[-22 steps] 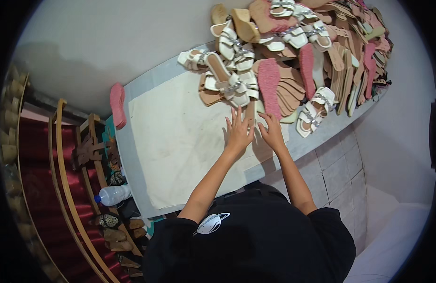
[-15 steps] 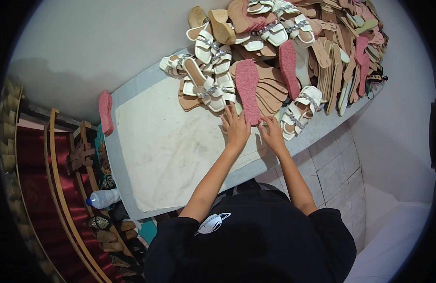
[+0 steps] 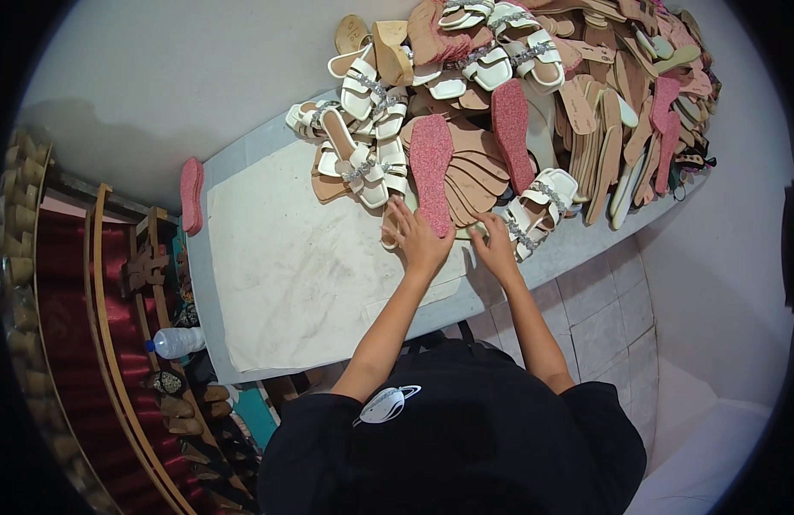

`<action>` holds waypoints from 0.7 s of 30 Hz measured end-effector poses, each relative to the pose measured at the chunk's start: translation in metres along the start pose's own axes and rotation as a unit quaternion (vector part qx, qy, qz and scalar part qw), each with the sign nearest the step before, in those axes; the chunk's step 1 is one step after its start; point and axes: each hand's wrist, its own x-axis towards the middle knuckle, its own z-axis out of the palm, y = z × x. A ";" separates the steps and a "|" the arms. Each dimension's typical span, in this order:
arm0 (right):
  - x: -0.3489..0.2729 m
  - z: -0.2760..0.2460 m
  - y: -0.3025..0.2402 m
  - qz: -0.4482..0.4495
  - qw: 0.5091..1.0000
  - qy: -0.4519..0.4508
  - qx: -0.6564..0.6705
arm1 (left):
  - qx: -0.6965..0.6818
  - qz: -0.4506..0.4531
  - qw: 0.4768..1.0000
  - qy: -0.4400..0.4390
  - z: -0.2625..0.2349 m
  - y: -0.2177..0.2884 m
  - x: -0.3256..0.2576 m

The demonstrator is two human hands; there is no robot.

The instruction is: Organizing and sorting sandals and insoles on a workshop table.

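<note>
Pink textured insole [image 3: 431, 167], left hand [image 3: 425, 247] spread at its lower end; right hand [image 3: 496, 247], grip unclear, beside fanned tan insoles [image 3: 478, 183].

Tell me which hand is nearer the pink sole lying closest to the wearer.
Left. The left hand is right at the pink sole's near end; the right hand is apart, to its right.

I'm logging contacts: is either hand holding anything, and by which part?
I cannot tell: the left hand is at the near end of the pink sole, the right hand beside the fanned tan insoles.
</note>
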 end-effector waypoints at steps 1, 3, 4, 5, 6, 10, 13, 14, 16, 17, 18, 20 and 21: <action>-0.001 0.000 0.001 -0.004 1.000 0.005 0.019 | 0.002 -0.002 1.000 0.000 -0.003 0.000 -0.003; 0.001 0.003 0.000 -0.016 0.998 0.003 0.053 | -0.048 -0.009 0.998 0.029 -0.011 0.000 -0.009; 0.001 0.004 -0.003 -0.027 0.996 0.002 0.085 | -0.045 -0.012 0.998 0.030 -0.015 0.000 -0.014; 0.000 0.006 -0.006 -0.029 0.996 -0.001 0.089 | -0.054 0.001 0.998 0.040 -0.019 0.001 -0.019; 0.002 0.006 -0.015 0.027 0.985 -0.030 0.168 | -0.064 0.017 0.997 0.051 -0.023 0.001 -0.023; 0.007 0.029 -0.030 0.100 0.883 -0.051 0.456 | -0.091 0.050 0.992 0.070 -0.031 -0.002 -0.043; 0.005 0.034 -0.032 0.101 0.874 -0.048 0.472 | -0.098 0.085 0.990 0.050 -0.038 -0.007 -0.053; 0.003 0.035 -0.032 0.102 0.869 -0.047 0.482 | -0.211 0.094 0.972 0.046 -0.040 -0.012 -0.054; -0.001 0.034 -0.040 0.100 0.867 -0.071 0.484 | -0.320 0.100 0.941 0.043 -0.044 -0.027 -0.055; -0.004 0.033 -0.045 0.098 0.864 -0.093 0.485 | -0.481 0.004 0.876 -0.042 -0.046 -0.035 -0.053; -0.006 0.031 -0.050 0.098 0.864 -0.092 0.484 | -0.619 -0.092 0.769 -0.126 -0.050 -0.039 -0.051; -0.010 0.030 -0.060 0.106 0.859 -0.128 0.484 | -0.630 -0.064 0.767 -0.104 -0.056 -0.042 -0.052; -0.011 0.031 -0.064 0.101 0.857 -0.124 0.490 | -0.636 -0.080 0.757 -0.130 -0.062 -0.045 -0.052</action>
